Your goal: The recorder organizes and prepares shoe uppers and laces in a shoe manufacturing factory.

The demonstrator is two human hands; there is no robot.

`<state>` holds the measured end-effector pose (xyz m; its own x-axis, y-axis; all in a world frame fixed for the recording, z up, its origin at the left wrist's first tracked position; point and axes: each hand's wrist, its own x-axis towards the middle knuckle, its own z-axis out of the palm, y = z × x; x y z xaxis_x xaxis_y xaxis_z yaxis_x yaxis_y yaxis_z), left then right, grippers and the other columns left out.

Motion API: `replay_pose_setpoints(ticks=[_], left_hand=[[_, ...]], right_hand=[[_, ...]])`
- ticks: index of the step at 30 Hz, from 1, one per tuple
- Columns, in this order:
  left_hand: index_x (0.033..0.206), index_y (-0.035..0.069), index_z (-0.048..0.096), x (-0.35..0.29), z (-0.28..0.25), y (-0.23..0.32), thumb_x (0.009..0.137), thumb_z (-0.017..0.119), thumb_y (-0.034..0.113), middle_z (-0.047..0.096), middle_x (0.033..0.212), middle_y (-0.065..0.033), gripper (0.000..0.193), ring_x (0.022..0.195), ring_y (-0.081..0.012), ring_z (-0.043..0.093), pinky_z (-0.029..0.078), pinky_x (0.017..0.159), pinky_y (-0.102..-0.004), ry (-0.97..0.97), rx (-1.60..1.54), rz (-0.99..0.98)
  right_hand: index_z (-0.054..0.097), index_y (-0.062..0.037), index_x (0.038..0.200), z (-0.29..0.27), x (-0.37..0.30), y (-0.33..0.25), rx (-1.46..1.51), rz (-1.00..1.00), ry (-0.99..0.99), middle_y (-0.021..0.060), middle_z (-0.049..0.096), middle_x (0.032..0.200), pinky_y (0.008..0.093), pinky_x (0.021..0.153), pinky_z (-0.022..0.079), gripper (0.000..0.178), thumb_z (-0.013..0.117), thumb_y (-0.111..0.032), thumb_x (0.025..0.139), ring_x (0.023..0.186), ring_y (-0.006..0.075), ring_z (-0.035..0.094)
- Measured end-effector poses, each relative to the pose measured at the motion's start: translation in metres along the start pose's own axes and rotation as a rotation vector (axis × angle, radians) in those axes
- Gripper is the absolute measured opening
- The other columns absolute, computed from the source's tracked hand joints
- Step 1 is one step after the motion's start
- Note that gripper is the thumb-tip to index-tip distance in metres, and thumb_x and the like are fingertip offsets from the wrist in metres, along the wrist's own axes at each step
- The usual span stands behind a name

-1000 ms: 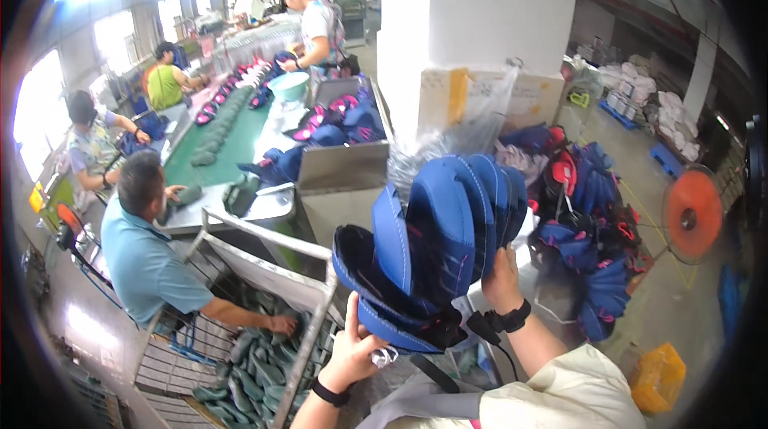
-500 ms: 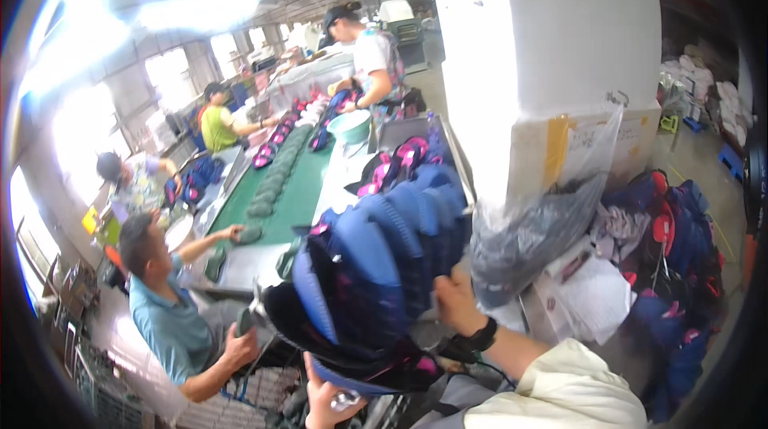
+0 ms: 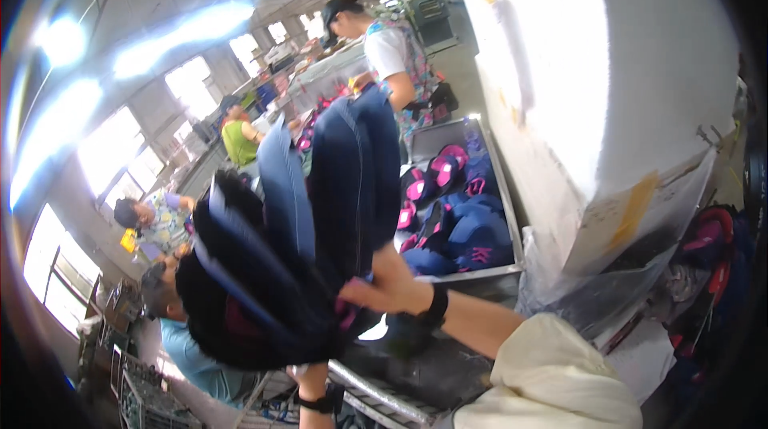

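While the stack of navy blue backpacks (image 3: pixel 296 245) hangs in mid-air at the centre of the view, the step in hand looks like a carry: roughly 4 or 5 bags, nested back to back, are being held up as 1 bundle. The right hand (image 3: pixel 384 289) grips the right side of the bundle low down, its fingers curled into the fabric near a pink trim, a dark band on the wrist. The left hand (image 3: pixel 308 377) comes up from the near edge under the bundle; it seems to bear the weight from below, but the bags hide its fingers, so I cannot tell whether they are spread or clenched.

So the bundle lies between the 2 hands, touching both, tilted with its tops leaning far and right. Just beyond it, to the right, a metal tray (image 3: pixel 504 189) holds more blue bags with pink patches (image 3: pixel 460 225). A white pillar (image 3: pixel 608 85) with a clear plastic sack (image 3: pixel 632 269) stands on the right.

Any next move calls for a firm hold with both hands, since the loose bags could slide apart. Other workers (image 3: pixel 384 53) stand along the far table on the left.
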<state>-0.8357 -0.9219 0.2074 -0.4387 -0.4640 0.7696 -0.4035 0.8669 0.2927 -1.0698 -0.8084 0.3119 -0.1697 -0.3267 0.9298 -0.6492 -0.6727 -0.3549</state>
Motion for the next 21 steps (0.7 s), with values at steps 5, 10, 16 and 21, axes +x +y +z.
replay_pose_setpoints(ticks=[5, 10, 16, 21], left_hand=[[0.092, 0.003, 0.055, 0.036, 0.058, 0.011, 0.06, 0.07, 0.006, 0.057, 0.089, -0.0122, 0.034, 0.082, -0.0282, 0.054, 0.04, 0.078, -0.0365, 0.134, -0.664, -0.207], [0.097, 0.003, 0.052, 0.058, 0.091, -0.001, 0.054, 0.063, 0.001, 0.048, 0.104, -0.0212, 0.044, 0.079, -0.041, 0.053, 0.044, 0.068, -0.0427, 0.24, -0.306, -0.144], [0.101, 0.003, 0.053, 0.101, 0.152, -0.002, 0.056, 0.059, 0.003, 0.023, 0.135, -0.0257, 0.045, 0.087, -0.0381, 0.056, 0.05, 0.063, -0.0365, 0.111, -0.339, -0.197], [0.097, 0.001, 0.054, 0.117, 0.22, -0.001, 0.057, 0.062, 0.006, 0.044, 0.119, -0.0218, 0.041, 0.063, -0.029, 0.058, 0.049, 0.061, -0.0367, -0.129, -0.384, -0.34]], right_hand=[[0.056, -0.0051, 0.109, -0.023, 0.039, 0.035, -0.339, -0.019, -0.105, 0.0169, 0.039, 0.128, 0.0413, 0.101, 0.018, 0.038, 0.057, -0.024, 0.076, 0.122, 0.0348, 0.027], [0.059, -0.0054, 0.101, -0.016, 0.059, 0.089, -0.103, 0.202, -0.116, 0.022, 0.034, 0.128, 0.0415, 0.101, 0.019, 0.031, 0.056, -0.028, 0.081, 0.121, 0.0359, 0.024], [0.057, -0.0018, 0.105, -0.048, 0.055, 0.186, -0.362, 0.303, -0.144, 0.0185, 0.035, 0.128, 0.0355, 0.1, 0.022, 0.03, 0.054, -0.018, 0.08, 0.117, 0.033, 0.032], [0.057, 0.0054, 0.095, -0.08, 0.028, 0.276, -0.354, 0.483, 0.009, 0.0244, 0.042, 0.116, 0.0374, 0.096, 0.025, 0.031, 0.055, -0.022, 0.08, 0.107, 0.0358, 0.038]])
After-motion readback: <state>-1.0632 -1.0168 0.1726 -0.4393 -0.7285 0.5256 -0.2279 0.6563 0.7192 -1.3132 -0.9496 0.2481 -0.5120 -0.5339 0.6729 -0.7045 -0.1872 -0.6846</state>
